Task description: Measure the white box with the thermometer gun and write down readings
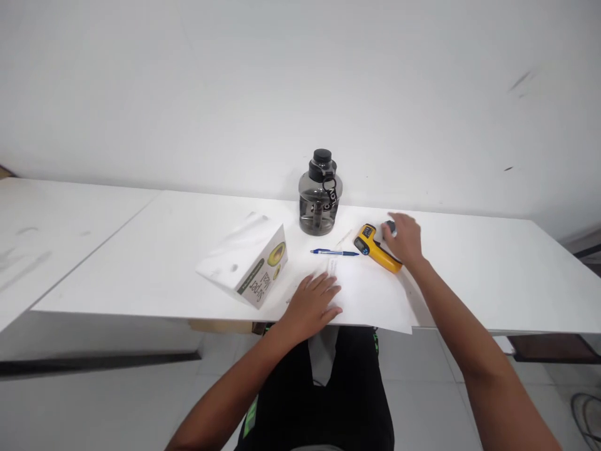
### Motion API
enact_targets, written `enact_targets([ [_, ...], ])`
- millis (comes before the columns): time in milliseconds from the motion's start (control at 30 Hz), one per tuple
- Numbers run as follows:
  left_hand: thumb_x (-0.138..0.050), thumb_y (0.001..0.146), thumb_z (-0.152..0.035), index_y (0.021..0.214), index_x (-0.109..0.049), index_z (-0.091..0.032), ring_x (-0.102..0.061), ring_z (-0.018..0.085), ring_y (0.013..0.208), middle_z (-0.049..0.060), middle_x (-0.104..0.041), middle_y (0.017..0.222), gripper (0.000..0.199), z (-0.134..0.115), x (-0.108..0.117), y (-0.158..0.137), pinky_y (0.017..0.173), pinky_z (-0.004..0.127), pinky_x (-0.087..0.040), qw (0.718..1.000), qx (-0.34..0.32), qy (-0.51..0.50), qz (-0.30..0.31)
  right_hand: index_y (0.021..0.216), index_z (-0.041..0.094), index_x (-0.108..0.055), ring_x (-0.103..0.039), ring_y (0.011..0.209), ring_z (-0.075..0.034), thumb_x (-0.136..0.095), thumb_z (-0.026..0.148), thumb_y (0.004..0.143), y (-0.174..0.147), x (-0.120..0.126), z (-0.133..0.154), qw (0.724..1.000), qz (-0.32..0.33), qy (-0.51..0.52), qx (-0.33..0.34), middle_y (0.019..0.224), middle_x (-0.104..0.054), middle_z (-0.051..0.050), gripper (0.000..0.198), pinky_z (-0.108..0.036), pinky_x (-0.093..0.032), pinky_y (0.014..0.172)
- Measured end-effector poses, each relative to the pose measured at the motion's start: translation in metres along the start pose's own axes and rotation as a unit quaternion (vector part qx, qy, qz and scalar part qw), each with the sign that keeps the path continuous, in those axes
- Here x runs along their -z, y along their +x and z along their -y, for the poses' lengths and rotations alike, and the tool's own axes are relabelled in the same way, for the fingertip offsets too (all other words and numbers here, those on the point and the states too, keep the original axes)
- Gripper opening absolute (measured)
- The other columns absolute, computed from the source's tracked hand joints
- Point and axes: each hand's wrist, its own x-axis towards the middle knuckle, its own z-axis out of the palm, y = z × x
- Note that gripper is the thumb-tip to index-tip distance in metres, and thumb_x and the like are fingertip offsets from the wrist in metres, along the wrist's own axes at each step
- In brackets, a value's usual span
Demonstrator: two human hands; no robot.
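Note:
My left hand (pixel 313 305) lies flat with its fingers spread on a white sheet of paper (pixel 370 291) at the table's front edge. Toward the back right, my right hand (pixel 406 239) has its thumb and fingers around a small dark, rounded object (pixel 389 229), too small to name. Just left of that hand lies a yellow and black infrared thermometer gun (pixel 380 255). A blue pen (pixel 334 252) rests near the paper's top edge, between the thermometer and my left hand.
A dark see-through water jug (pixel 318 210) stands upright against the wall. On the left, a white folded card or box (pixel 244 263) with avocado pictures sits at an angle on the white table (pixel 141 263). A cable (pixel 586 416) lies on the floor at right.

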Motion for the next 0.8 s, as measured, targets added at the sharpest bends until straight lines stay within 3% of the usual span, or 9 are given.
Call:
enact_targets([
  [133, -0.047, 0.091, -0.038, 0.123, -0.055, -0.024, -0.042, 0.026, 0.130, 0.007, -0.050, 0.138, 0.036, -0.011, 0.000, -0.027, 0.108, 0.047, -0.030, 0.998, 0.025, 0.044, -0.039, 0.121, 0.015, -0.054, -0.051, 0.108, -0.035, -0.045, 0.059, 0.083, -0.026, 0.013, 0.038, 0.984, 0.160, -0.049, -0.056, 0.117, -0.058, -0.018, 0.059, -0.050, -0.036, 0.087],
  [233, -0.054, 0.087, -0.033, 0.124, -0.054, -0.026, -0.037, 0.026, 0.134, 0.007, -0.048, 0.140, 0.037, -0.020, 0.006, -0.049, 0.111, 0.047, -0.026, 0.981, 0.017, 0.092, -0.167, 0.126, 0.017, -0.050, -0.053, 0.108, -0.036, -0.053, 0.064, 0.074, -0.032, 0.009, 0.036, 0.960, 0.259, -0.033, -0.105, 0.121, -0.056, -0.018, 0.071, -0.052, -0.037, 0.086],
  [300, -0.062, 0.081, -0.030, 0.128, -0.049, -0.029, -0.030, 0.028, 0.137, 0.008, -0.043, 0.142, 0.048, -0.020, 0.013, -0.064, 0.112, 0.049, -0.023, 0.940, 0.057, 0.124, -0.313, 0.127, 0.017, -0.049, -0.056, 0.105, -0.034, -0.056, 0.058, 0.074, -0.028, 0.006, 0.030, 0.952, 0.285, 0.012, -0.110, 0.120, -0.058, -0.016, 0.067, -0.045, -0.041, 0.084],
  [367, -0.071, 0.073, -0.033, 0.135, -0.040, -0.027, -0.022, 0.032, 0.140, 0.013, -0.032, 0.147, 0.069, -0.011, 0.023, -0.074, 0.112, 0.053, -0.021, 0.867, 0.160, 0.115, -0.457, 0.125, 0.016, -0.051, -0.060, 0.099, -0.031, -0.059, 0.050, 0.074, -0.024, 0.008, 0.026, 0.949, 0.285, 0.057, -0.118, 0.117, -0.060, -0.016, 0.062, -0.039, -0.044, 0.078],
  [433, -0.078, 0.065, -0.038, 0.140, -0.027, -0.021, -0.017, 0.036, 0.140, 0.019, -0.021, 0.150, 0.093, 0.007, 0.033, -0.077, 0.112, 0.057, -0.021, 0.801, 0.280, 0.027, -0.528, 0.121, 0.015, -0.053, -0.062, 0.095, -0.030, -0.060, 0.044, 0.073, -0.027, 0.016, 0.028, 0.957, 0.248, 0.086, -0.122, 0.116, -0.061, -0.017, 0.057, -0.036, -0.045, 0.074],
  [500, -0.081, 0.059, -0.041, 0.139, -0.025, -0.021, -0.030, 0.035, 0.135, 0.020, -0.029, 0.145, 0.099, 0.027, 0.043, -0.074, 0.107, 0.054, -0.032, 0.772, 0.351, -0.132, -0.513, 0.118, 0.015, -0.055, -0.062, 0.092, -0.028, -0.057, 0.041, 0.075, -0.038, 0.031, 0.038, 0.968, 0.184, 0.132, -0.108, 0.112, -0.063, -0.015, 0.050, -0.035, -0.046, 0.072],
  [600, -0.081, 0.059, -0.041, 0.122, -0.041, -0.022, -0.053, 0.030, 0.116, 0.014, -0.053, 0.124, 0.077, 0.045, 0.053, -0.068, 0.094, 0.048, -0.047, 0.749, 0.375, -0.313, -0.447, 0.119, 0.019, -0.054, -0.063, 0.087, -0.024, -0.056, 0.039, 0.077, -0.068, 0.057, 0.064, 0.958, 0.120, 0.261, -0.025, 0.103, -0.066, -0.010, 0.047, -0.033, -0.048, 0.072],
  [700, -0.079, 0.061, -0.041, 0.111, -0.047, -0.021, -0.059, 0.027, 0.106, 0.010, -0.060, 0.114, 0.063, 0.038, 0.060, -0.070, 0.088, 0.044, -0.051, 0.731, 0.360, -0.367, -0.448, 0.120, 0.022, -0.056, -0.062, 0.089, -0.023, -0.060, 0.034, 0.074, -0.100, 0.078, 0.099, 0.917, 0.147, 0.355, 0.107, 0.106, -0.067, -0.006, 0.048, -0.033, -0.049, 0.075],
  [800, -0.076, 0.064, -0.042, 0.108, -0.050, -0.021, -0.061, 0.025, 0.101, 0.008, -0.063, 0.109, 0.056, 0.016, 0.064, -0.078, 0.086, 0.042, -0.052, 0.723, 0.320, -0.413, -0.452, 0.115, 0.023, -0.060, -0.062, 0.088, -0.022, -0.059, 0.022, 0.070, -0.124, 0.093, 0.128, 0.880, 0.181, 0.401, 0.180, 0.106, -0.067, -0.004, 0.045, -0.032, -0.049, 0.076],
])
